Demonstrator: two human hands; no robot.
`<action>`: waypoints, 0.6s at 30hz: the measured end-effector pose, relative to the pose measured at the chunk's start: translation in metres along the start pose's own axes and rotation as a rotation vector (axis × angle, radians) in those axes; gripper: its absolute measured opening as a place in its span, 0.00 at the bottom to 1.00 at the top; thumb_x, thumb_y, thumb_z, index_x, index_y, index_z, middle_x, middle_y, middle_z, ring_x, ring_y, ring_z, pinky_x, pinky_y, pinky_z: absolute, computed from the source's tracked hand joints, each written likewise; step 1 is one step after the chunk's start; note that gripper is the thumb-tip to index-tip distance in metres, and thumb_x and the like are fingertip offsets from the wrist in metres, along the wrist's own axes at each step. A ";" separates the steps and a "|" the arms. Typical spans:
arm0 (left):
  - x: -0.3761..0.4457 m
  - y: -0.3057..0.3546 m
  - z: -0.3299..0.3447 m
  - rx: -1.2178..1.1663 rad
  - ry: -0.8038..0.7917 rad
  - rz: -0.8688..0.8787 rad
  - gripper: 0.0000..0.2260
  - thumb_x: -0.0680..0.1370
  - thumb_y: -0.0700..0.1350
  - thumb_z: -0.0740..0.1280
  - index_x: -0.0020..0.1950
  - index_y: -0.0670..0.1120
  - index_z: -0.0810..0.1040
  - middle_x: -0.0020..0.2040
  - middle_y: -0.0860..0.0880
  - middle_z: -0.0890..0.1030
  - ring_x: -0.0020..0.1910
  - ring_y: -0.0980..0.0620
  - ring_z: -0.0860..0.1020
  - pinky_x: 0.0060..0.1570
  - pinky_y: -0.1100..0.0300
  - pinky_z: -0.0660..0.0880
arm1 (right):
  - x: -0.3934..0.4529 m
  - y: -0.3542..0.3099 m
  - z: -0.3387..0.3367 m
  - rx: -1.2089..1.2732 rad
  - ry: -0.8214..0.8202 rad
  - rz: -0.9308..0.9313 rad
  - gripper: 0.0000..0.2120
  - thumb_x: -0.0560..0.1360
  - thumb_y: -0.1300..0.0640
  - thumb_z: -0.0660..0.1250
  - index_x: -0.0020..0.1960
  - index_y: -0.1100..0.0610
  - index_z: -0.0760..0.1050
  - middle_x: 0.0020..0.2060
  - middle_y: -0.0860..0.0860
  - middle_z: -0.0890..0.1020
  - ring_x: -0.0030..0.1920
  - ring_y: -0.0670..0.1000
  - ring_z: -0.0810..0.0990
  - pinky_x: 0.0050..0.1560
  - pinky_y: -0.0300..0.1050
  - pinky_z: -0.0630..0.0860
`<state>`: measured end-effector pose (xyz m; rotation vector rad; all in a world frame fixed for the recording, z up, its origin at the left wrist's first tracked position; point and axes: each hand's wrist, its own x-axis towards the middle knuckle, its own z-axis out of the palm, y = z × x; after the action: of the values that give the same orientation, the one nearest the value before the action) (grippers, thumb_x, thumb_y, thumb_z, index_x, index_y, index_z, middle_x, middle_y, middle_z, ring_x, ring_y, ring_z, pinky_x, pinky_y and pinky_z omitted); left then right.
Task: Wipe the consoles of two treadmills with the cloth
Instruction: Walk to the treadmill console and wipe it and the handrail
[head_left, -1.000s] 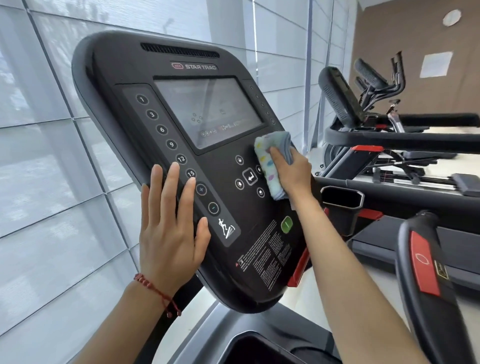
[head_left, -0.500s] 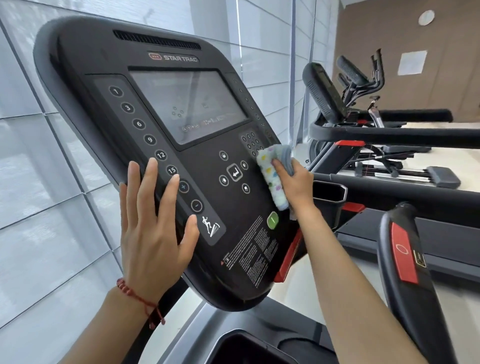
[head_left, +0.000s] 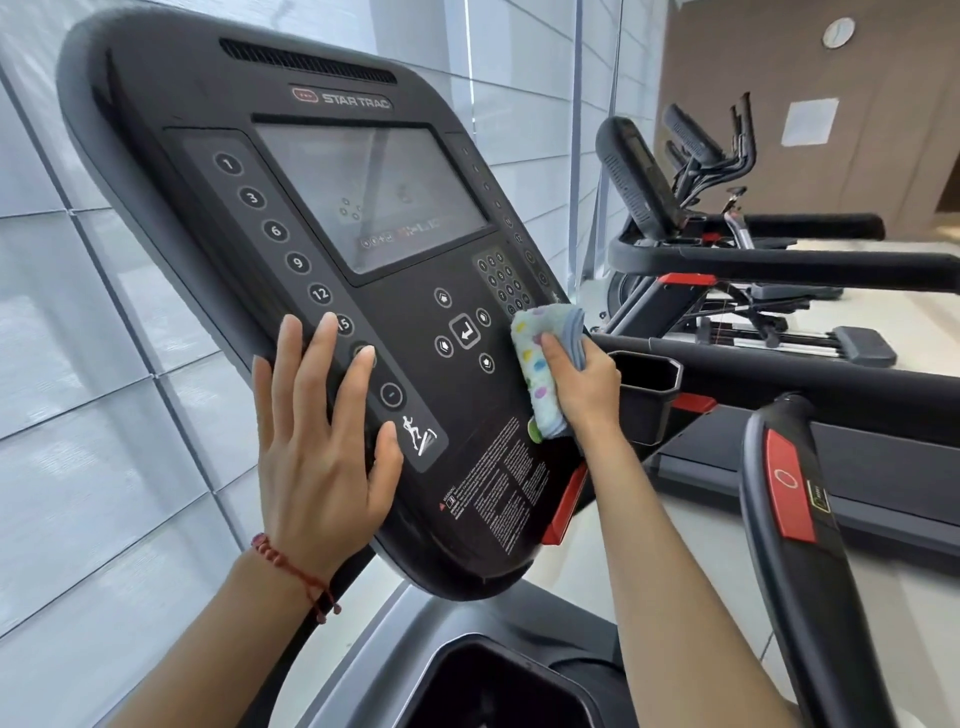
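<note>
A black Star Trac treadmill console (head_left: 218, 104) fills the left and centre of the view, with a grey screen and round number buttons. My left hand (head_left: 322, 452) lies flat and spread on its lower left button strip. My right hand (head_left: 582, 384) presses a folded pale cloth with coloured dots (head_left: 537, 364) against the console's lower right side, just below the small keypad. A second treadmill console (head_left: 631, 176) stands further back on the right, seen edge-on.
A black handlebar with a red stop button (head_left: 789, 483) rises at the right front. A cup holder (head_left: 647, 374) sits right of the console. Frosted window panels (head_left: 78, 364) run along the left. More gym machines (head_left: 717, 150) stand at the back right.
My right hand has slid the cloth down and to the right, uncovering the small keypad. My left hand stays flat on the button strip. The view has shifted a little.
</note>
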<state>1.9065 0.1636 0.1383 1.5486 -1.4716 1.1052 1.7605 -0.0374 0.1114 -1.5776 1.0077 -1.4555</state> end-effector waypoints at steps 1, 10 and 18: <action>0.000 0.000 0.000 -0.002 0.000 0.001 0.21 0.75 0.44 0.59 0.64 0.33 0.72 0.69 0.34 0.65 0.72 0.36 0.55 0.72 0.44 0.47 | -0.013 -0.006 0.001 0.019 -0.022 -0.021 0.08 0.73 0.46 0.67 0.41 0.50 0.77 0.35 0.45 0.81 0.41 0.47 0.79 0.42 0.35 0.74; -0.001 -0.001 -0.003 0.023 -0.014 0.009 0.22 0.75 0.45 0.59 0.64 0.34 0.72 0.69 0.34 0.65 0.72 0.36 0.55 0.72 0.44 0.48 | -0.099 -0.042 0.015 0.159 -0.181 -0.242 0.12 0.69 0.48 0.71 0.41 0.57 0.77 0.34 0.53 0.82 0.35 0.47 0.79 0.39 0.37 0.76; -0.001 -0.002 -0.007 0.068 -0.038 0.020 0.22 0.77 0.46 0.58 0.66 0.34 0.72 0.71 0.35 0.64 0.73 0.37 0.55 0.72 0.45 0.49 | -0.068 -0.030 0.009 0.077 -0.138 -0.224 0.16 0.72 0.49 0.69 0.40 0.63 0.75 0.32 0.56 0.79 0.33 0.45 0.74 0.38 0.39 0.73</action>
<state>1.9073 0.1703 0.1400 1.6131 -1.4918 1.1537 1.7687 0.0370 0.1105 -1.7516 0.7051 -1.4908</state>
